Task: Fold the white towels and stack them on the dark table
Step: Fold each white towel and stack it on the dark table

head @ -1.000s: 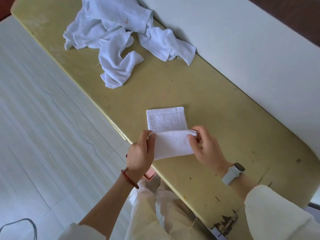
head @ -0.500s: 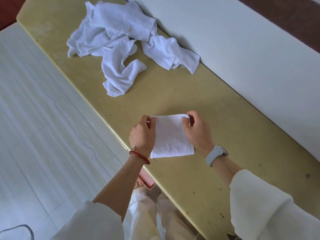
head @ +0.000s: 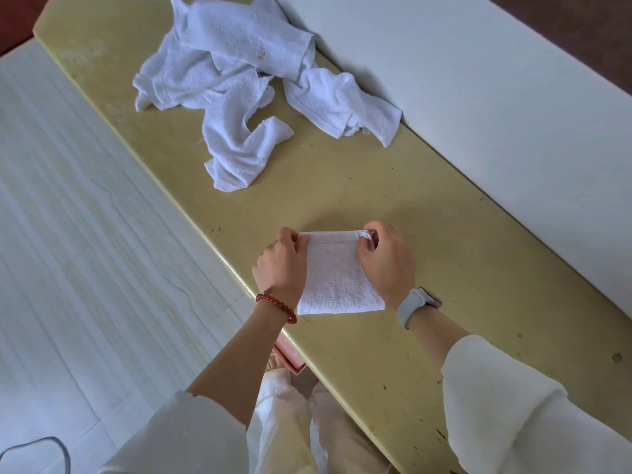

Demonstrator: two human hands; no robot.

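A small white towel (head: 337,278), folded into a square, lies flat on the yellow table (head: 427,234) near its front edge. My left hand (head: 282,265) pinches its far left corner. My right hand (head: 386,261) pinches its far right corner, where the layered edges bunch a little. A loose heap of several unfolded white towels (head: 246,80) lies farther back on the table. No dark table is in view.
A white wall panel (head: 496,97) runs along the table's far side. Pale tiled floor (head: 85,251) lies to the left. A pink box (head: 290,357) shows under the table edge by my legs. A dark cable (head: 51,449) lies at bottom left.
Both hands carried the towel's near edge away from me and laid it over the far half, making a smaller square. Between half a second ago and now, the hands stay at the far corners.
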